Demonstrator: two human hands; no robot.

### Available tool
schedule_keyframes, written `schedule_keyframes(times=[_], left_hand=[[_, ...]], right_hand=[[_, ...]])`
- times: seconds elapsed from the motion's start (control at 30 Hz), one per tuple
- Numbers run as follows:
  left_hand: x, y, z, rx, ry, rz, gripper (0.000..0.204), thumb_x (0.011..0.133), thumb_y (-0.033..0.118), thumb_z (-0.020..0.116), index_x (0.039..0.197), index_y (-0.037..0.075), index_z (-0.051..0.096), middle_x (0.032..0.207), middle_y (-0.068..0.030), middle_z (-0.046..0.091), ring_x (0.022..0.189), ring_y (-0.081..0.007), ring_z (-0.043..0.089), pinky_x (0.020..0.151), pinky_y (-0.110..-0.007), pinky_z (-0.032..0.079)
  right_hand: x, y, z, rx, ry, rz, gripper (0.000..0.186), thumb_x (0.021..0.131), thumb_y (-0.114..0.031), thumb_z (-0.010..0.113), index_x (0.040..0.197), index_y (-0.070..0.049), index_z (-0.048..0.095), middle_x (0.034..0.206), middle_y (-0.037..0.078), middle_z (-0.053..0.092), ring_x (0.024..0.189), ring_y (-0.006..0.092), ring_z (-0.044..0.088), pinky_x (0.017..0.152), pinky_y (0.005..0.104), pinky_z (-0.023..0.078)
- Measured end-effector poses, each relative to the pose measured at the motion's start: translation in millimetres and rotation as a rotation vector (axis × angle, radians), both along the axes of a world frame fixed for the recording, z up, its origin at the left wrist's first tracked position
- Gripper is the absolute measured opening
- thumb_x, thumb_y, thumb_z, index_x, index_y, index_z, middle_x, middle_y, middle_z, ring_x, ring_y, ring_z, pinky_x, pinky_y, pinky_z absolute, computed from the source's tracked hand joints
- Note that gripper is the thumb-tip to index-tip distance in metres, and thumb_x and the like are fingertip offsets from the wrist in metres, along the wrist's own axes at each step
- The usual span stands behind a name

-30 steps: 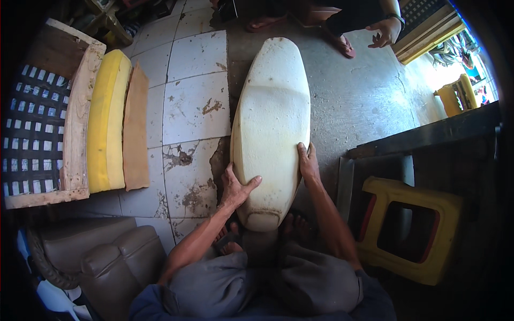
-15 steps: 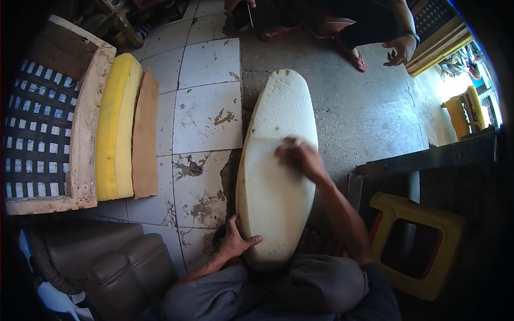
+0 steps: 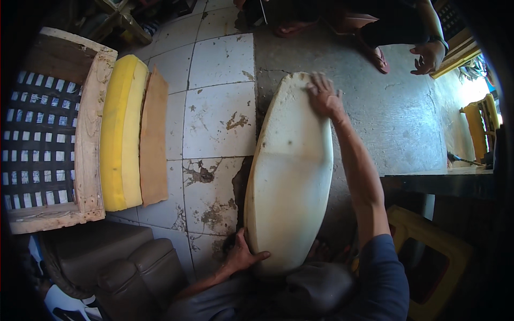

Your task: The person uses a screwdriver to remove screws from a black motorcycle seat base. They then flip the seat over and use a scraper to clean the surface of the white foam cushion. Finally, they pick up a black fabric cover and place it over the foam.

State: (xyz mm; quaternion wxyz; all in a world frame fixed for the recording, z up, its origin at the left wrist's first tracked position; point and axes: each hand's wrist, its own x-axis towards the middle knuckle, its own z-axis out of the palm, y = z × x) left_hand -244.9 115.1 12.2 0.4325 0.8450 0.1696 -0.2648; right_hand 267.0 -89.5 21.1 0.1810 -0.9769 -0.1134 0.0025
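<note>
A long cream-coloured seat foam (image 3: 292,203) extends away from my lap, narrower at its far end and with a shallow crease across its middle. Its surface has small pits and dark spots. At the near left edge my left hand (image 3: 245,255) grips the foam, thumb on top and the other fingers down its side, partly hidden. My right arm reaches far forward. On the foam's far right edge lies my right hand (image 3: 325,99), palm down, its fingers stretched out and slightly blurred.
Left of the foam are a yellow foam block (image 3: 122,134), a brown board (image 3: 154,139) and a wooden frame with woven black straps (image 3: 88,134). Brown cushions (image 3: 139,267) sit near left, a yellow plastic stool (image 3: 455,251) near right. Another person's hand (image 3: 429,56) hangs at far right.
My right hand has moved from the foam's middle to its far right edge, its fingers now spread. My left hand keeps its grip. The view has shifted slightly.
</note>
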Motion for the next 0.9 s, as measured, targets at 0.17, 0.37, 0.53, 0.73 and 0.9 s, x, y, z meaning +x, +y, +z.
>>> schedule_keyframes(times=[0.17, 0.37, 0.53, 0.73, 0.9], left_hand=[[-3, 2, -1, -0.033, 0.034, 0.015, 0.143, 0.068, 0.072, 0.087, 0.161, -0.004, 0.009, 0.154, -0.0372, 0.036, 0.141, -0.0483, 0.043, 0.112, -0.055, 0.042], [-3, 8, 9, 0.000, 0.163, -0.036, 0.146, 0.068, 0.078, 0.083, 0.161, -0.005, 0.007, 0.159, -0.0376, 0.027, 0.145, -0.0489, 0.038, 0.114, -0.055, 0.041], [-20, 6, -17, 0.034, 0.097, -0.063, 0.149, 0.067, 0.082, 0.079, 0.161, -0.007, 0.005, 0.162, -0.0369, 0.024, 0.147, -0.0488, 0.035, 0.116, -0.055, 0.039], [-2, 7, -4, -0.051, 0.164, -0.045, 0.151, 0.067, 0.082, 0.080, 0.160, -0.009, 0.003, 0.159, -0.0399, 0.025, 0.146, -0.0502, 0.036, 0.115, -0.054, 0.040], [6, 8, 4, -0.050, 0.033, -0.043, 0.148, 0.068, 0.079, 0.081, 0.159, -0.010, 0.006, 0.154, -0.0420, 0.032, 0.141, -0.0524, 0.042, 0.113, -0.053, 0.043]], right_hand=[[-50, 65, -32, 0.285, -0.150, 0.536, 0.066, 0.106, -0.063, 0.038, 0.154, -0.019, 0.048, 0.162, 0.019, 0.042, 0.153, 0.0320, 0.036, 0.123, 0.0623, 0.026], [-136, 113, 37, -0.251, 0.412, 1.204, 0.064, 0.106, -0.068, 0.031, 0.147, -0.026, 0.057, 0.156, 0.008, 0.051, 0.152, 0.0244, 0.036, 0.130, 0.0547, 0.015], [68, 66, 32, -0.339, 0.049, 0.193, 0.045, 0.106, -0.045, 0.050, 0.124, -0.007, 0.069, 0.115, 0.023, 0.073, 0.114, 0.0326, 0.070, 0.102, 0.0503, 0.053], [37, 30, -20, 0.139, 0.048, -0.061, 0.085, 0.101, -0.069, 0.041, 0.161, -0.009, 0.035, 0.151, 0.026, 0.053, 0.134, 0.0560, 0.051, 0.114, 0.0554, 0.042], [-81, -7, -18, 0.299, 0.274, -0.372, 0.093, 0.100, -0.072, 0.042, 0.164, -0.007, 0.024, 0.151, 0.037, 0.047, 0.135, 0.0546, 0.051, 0.114, 0.0557, 0.041]])
